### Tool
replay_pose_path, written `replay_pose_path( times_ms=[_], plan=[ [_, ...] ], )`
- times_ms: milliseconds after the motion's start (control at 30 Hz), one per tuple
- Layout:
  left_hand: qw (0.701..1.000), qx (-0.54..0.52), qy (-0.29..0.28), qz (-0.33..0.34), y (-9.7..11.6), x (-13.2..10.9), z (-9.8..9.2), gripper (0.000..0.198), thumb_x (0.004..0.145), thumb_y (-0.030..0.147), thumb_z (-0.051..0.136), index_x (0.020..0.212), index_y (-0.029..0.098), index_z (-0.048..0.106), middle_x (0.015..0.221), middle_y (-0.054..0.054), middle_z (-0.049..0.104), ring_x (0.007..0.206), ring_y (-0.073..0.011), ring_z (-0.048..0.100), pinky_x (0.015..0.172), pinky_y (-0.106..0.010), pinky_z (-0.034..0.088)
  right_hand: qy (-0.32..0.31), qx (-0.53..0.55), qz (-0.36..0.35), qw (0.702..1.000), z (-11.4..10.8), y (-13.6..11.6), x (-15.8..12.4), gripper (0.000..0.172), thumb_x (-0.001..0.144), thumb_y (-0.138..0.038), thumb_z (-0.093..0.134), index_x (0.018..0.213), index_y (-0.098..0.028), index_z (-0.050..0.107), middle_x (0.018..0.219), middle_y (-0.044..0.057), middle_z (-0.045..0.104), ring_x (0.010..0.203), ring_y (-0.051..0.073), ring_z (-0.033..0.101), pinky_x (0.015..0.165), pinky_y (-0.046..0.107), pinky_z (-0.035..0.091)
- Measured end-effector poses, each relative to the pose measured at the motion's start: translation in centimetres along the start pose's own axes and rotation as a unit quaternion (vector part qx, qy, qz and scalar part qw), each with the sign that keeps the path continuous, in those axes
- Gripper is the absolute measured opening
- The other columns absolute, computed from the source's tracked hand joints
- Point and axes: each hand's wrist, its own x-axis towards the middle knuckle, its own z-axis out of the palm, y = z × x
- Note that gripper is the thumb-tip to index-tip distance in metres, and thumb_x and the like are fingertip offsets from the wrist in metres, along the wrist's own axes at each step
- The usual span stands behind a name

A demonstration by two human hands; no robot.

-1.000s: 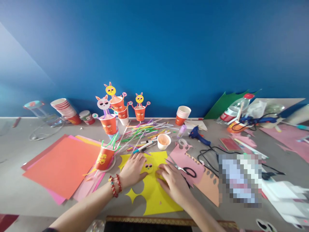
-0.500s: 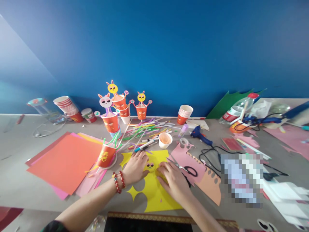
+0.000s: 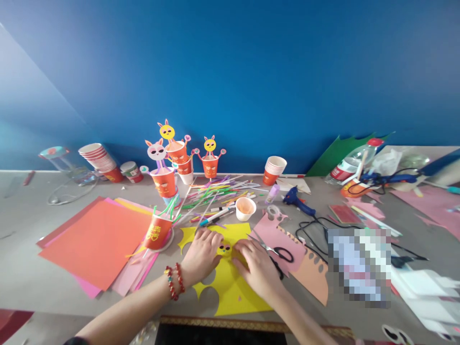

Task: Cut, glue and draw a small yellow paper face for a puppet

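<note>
This appears to be a place for paper handicraft, such as a craft room; whether it belongs to a school or a home, I cannot tell. A grey desk stands against a blue wall. Toward its back edge there are cup figures with animal faces and a glue gun; toward its front edge lie coloured sheets, scissors and cut yellow paper.

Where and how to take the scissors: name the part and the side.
Take the scissors by the upper loop, probably best from the right: it lies in full view there, while the blades point forward-left and the lower loop is partly hidden.
</note>
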Motion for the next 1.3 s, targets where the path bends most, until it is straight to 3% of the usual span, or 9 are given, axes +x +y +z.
replay_pose_path(
  times_ms=[200,333,433,533,667,800,1033,1167,1300],
  plan=[
    [0.998,-0.018,0.044,0.036,0.0,-0.4,0.7,0.033,0.081,0.010,0.064,0.110,0.019,0.050,0.107,-0.009,0.065,0.102,-0.0300,0.058,0.095,-0.049,0.044,-0.005,0.037,0.024,0.999,0.3,-0.2,0.7,0.016,0.086,-0.004,0.060,0.087,-0.020,0.061,0.087,0.004,0.071,0.082,0.025,0.065,0.075,0.037,0.051],
    [0.988,-0.149,0.049,0.013,-0.3,-0.8,0.4,0.036,0.081,0.018,0.067,0.113,0.020,0.049,0.107,-0.009,0.065,0.101,-0.0284,0.061,0.090,-0.045,0.049,0.001,0.070,0.034,0.997,0.1,-0.2,0.8,0.015,0.087,-0.006,0.059,0.082,-0.020,0.058,0.080,0.004,0.069,0.077,0.024,0.065,0.071,0.035,0.048],
    [0.950,-0.308,0.042,-0.036,-0.6,-0.8,-0.6,0.035,0.087,0.026,0.063,0.118,0.020,0.050,0.107,-0.009,0.066,0.097,-0.0232,0.064,0.087,-0.037,0.052,0.008,0.127,0.055,0.990,-0.6,-0.3,0.8,0.014,0.089,-0.011,0.057,0.080,-0.021,0.056,0.079,0.003,0.067,0.077,0.023,0.064,0.071,0.032,0.047],
    [0.904,-0.421,0.018,-0.077,-0.6,-0.7,-1.6,0.018,0.092,0.032,0.056,0.104,0.019,0.058,0.095,-0.006,0.067,0.086,-0.0184,0.064,0.076,-0.029,0.051,-0.001,0.182,0.084,0.980,-1.4,-0.5,0.8,0.013,0.090,-0.017,0.055,0.078,-0.021,0.055,0.078,0.002,0.065,0.076,0.021,0.063,0.069,0.030,0.046],
    [0.872,-0.474,-0.013,-0.124,-0.2,-0.6,-1.7,0.024,0.092,0.041,0.058,0.090,0.016,0.059,0.076,-0.002,0.062,0.067,-0.0141,0.059,0.059,-0.023,0.043,-0.029,0.237,0.103,0.966,-1.9,-0.7,0.8,0.016,0.092,-0.022,0.053,0.076,-0.021,0.053,0.076,0.001,0.063,0.072,0.019,0.060,0.065,0.028,0.045],
    [0.859,-0.495,-0.022,-0.129,0.1,-0.8,-1.0,0.027,0.091,0.043,0.060,0.085,0.017,0.057,0.070,0.000,0.059,0.063,-0.0133,0.059,0.058,-0.022,0.043,-0.029,0.266,0.117,0.957,-1.7,-1.2,0.5,0.018,0.093,-0.023,0.052,0.075,-0.021,0.051,0.074,0.001,0.061,0.070,0.018,0.059,0.064,0.027,0.044],
    [0.880,-0.455,0.000,-0.138,-1.5,-0.7,-0.9,0.030,0.091,0.048,0.057,0.085,0.018,0.057,0.069,0.001,0.057,0.061,-0.0138,0.057,0.056,-0.022,0.043,0.006,0.196,0.080,0.977,-2.3,-0.9,-0.6,0.014,0.095,-0.021,0.052,0.081,-0.022,0.055,0.079,0.002,0.065,0.075,0.019,0.063,0.068,0.027,0.048],
    [0.933,-0.328,0.055,-0.137,-3.4,-0.6,-1.1,0.026,0.095,0.045,0.051,0.092,0.020,0.060,0.073,0.000,0.061,0.066,-0.0165,0.059,0.058,-0.024,0.044,0.083,0.101,0.085,0.988,-4.6,1.9,-2.2,0.015,0.098,-0.024,0.047,0.088,-0.023,0.059,0.089,0.005,0.068,0.084,0.022,0.066,0.075,0.031,0.051],
    [0.969,-0.198,0.051,-0.140,-4.6,-0.9,-0.9,0.021,0.097,0.037,0.045,0.103,0.022,0.058,0.079,-0.002,0.068,0.073,-0.0208,0.067,0.064,-0.028,0.048,0.102,-0.003,0.107,0.989,-6.7,5.3,-4.1,0.014,0.097,-0.029,0.051,0.093,-0.024,0.062,0.095,0.007,0.070,0.090,0.025,0.068,0.079,0.035,0.053]
  ],
)
